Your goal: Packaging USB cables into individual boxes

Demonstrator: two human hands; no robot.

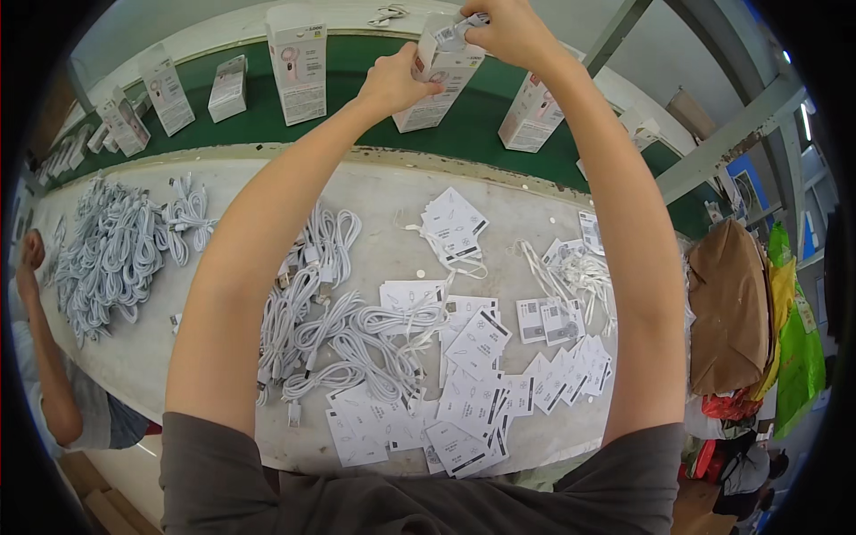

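Both my arms reach far forward over the green conveyor belt. My left hand grips the side of a tall white product box standing on the belt. My right hand pinches the box's top flap together with a small folded leaflet. On the white table below my arms lie a heap of coiled white cables and a spread of white printed cards.
More white boxes stand on the belt: one upright, one at the right, several at the left. A big pile of cables lies at the table's left, beside another person's arm. Brown and green bags sit at the right.
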